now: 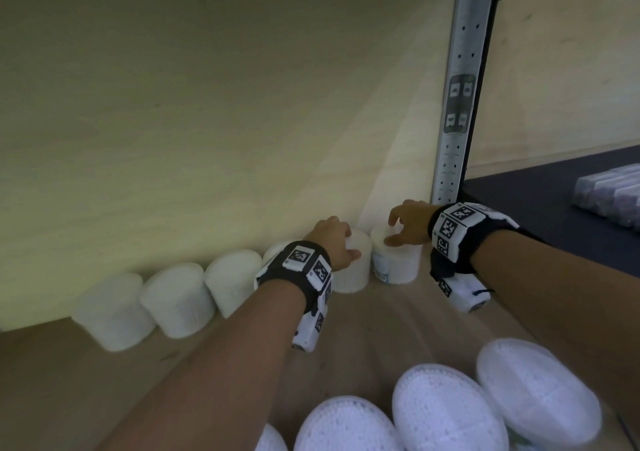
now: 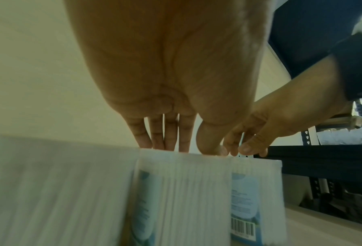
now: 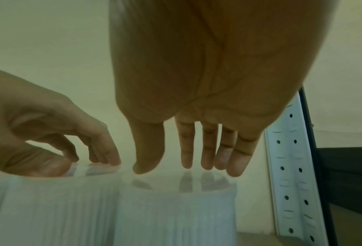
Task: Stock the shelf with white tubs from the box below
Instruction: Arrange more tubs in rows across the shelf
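Note:
A row of white ribbed tubs (image 1: pixel 176 298) stands along the back of the wooden shelf (image 1: pixel 377 322). My left hand (image 1: pixel 334 242) grips one tub (image 1: pixel 351 277) from above, fingers over its lid and thumb on its near side; the left wrist view shows that tub (image 2: pixel 186 191) under my left hand (image 2: pixel 186 149). My right hand (image 1: pixel 405 228) is spread over the rightmost tub (image 1: pixel 394 267), beside the metal upright. In the right wrist view my right hand (image 3: pixel 176 166) has straight fingers at the lid of that tub (image 3: pixel 176 208), not closed around it.
More white tubs (image 1: pixel 446 412) lie lid-up at the bottom of the head view, below the shelf's front edge. A perforated grey upright (image 1: pixel 457 104) bounds the shelf on the right. Beyond it a dark shelf (image 1: pixel 540 201) carries wrapped packs (image 1: pixel 609 190).

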Demonstrator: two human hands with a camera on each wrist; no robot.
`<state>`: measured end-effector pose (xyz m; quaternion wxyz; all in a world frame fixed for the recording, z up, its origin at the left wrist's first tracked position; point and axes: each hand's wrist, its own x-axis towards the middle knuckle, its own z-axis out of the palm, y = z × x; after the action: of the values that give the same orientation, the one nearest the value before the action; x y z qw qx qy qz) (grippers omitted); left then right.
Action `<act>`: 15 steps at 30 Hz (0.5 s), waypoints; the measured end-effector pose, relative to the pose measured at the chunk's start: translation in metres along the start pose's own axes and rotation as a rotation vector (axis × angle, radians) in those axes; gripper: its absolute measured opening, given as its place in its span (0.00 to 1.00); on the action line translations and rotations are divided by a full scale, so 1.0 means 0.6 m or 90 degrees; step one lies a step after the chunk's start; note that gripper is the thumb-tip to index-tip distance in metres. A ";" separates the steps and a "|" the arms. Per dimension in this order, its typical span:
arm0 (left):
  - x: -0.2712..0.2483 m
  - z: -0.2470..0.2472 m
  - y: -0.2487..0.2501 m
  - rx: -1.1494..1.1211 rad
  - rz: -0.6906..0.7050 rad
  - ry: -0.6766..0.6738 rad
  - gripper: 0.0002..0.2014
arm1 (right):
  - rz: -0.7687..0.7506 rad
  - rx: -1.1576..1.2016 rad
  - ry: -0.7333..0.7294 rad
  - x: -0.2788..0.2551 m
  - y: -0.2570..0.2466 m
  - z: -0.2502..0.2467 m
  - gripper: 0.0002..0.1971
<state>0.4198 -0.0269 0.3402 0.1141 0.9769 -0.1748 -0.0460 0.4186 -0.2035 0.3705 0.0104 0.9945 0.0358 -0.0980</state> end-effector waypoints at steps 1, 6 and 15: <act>0.000 0.001 0.000 -0.002 -0.001 0.001 0.27 | -0.001 0.003 0.000 0.000 -0.001 0.002 0.31; 0.000 0.003 -0.002 -0.010 0.000 0.011 0.26 | 0.000 0.003 -0.007 -0.001 -0.011 -0.001 0.31; 0.000 0.005 -0.002 -0.016 -0.003 0.015 0.26 | -0.045 -0.001 -0.061 -0.003 -0.006 -0.010 0.29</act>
<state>0.4197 -0.0266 0.3369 0.1280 0.9763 -0.1706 -0.0372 0.4175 -0.1999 0.3766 0.0091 0.9867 0.0702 -0.1462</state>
